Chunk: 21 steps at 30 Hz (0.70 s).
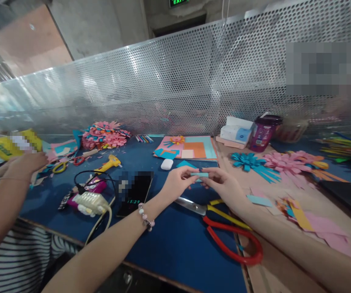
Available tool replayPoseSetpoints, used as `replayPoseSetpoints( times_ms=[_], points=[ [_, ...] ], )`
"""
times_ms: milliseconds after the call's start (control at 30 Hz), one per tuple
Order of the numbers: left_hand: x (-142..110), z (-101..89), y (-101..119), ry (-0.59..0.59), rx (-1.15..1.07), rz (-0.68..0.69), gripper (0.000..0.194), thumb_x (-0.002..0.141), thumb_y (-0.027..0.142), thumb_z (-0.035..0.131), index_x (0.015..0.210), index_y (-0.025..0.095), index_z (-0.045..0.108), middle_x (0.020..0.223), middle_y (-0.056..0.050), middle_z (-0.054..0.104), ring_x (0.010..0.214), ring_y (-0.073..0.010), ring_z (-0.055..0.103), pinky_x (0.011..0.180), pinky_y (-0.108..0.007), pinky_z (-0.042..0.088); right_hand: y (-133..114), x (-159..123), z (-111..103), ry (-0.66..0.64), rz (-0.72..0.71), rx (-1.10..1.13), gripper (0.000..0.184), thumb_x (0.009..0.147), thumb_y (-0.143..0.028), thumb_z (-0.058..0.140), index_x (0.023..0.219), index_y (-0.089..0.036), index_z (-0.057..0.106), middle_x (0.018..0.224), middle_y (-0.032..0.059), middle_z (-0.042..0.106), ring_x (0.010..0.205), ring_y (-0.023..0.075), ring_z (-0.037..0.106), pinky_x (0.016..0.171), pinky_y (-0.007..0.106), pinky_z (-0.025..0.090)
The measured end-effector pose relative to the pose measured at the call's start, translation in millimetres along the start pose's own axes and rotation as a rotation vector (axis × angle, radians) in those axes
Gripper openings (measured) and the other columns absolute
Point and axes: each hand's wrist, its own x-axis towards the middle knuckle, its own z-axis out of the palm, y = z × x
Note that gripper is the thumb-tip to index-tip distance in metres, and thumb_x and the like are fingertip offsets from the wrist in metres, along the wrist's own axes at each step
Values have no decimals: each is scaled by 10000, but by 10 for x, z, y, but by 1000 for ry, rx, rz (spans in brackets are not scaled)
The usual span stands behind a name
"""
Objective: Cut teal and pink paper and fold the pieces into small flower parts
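Between both hands is a small light-blue paper strip, held level above the blue table. My left hand pinches its left end, and my right hand grips the right end with thumb and fingers. Just beneath my hands lie large scissors with one red and one yellow handle, partly hidden by my right forearm. Behind my fingers, a blue paper piece rests on the table. A white earphone case sits a little beyond my left hand.
A phone, a power strip with cables and a yellow glue gun lie left. Paper flowers and scraps cover cardboard at right, near a purple cup. A co-worker's arm reaches in at far left. A perforated metal panel stands behind.
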Motion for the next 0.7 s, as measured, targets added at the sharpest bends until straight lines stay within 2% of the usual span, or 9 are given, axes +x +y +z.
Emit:
replayPoseSetpoints(
  times_ms=[400, 700],
  points=[
    [-15, 3, 0, 22, 29, 12, 313, 773, 354, 564, 980, 126, 619, 859, -90, 654, 670, -138, 599, 535, -240, 500, -14, -5, -6, 24, 38, -27, 346, 708, -437, 616, 936, -177, 605, 664, 14, 625, 619, 152, 599, 623, 293, 500],
    [-11, 12, 20, 29, 15, -1, 309, 768, 340, 568, 977, 120, 626, 821, -82, 646, 652, -124, 583, 543, -235, 509, -17, -8, -14, 26, 66, -34, 353, 706, -433, 626, 944, -174, 597, 689, 32, 645, 625, 163, 607, 616, 309, 520]
  ],
)
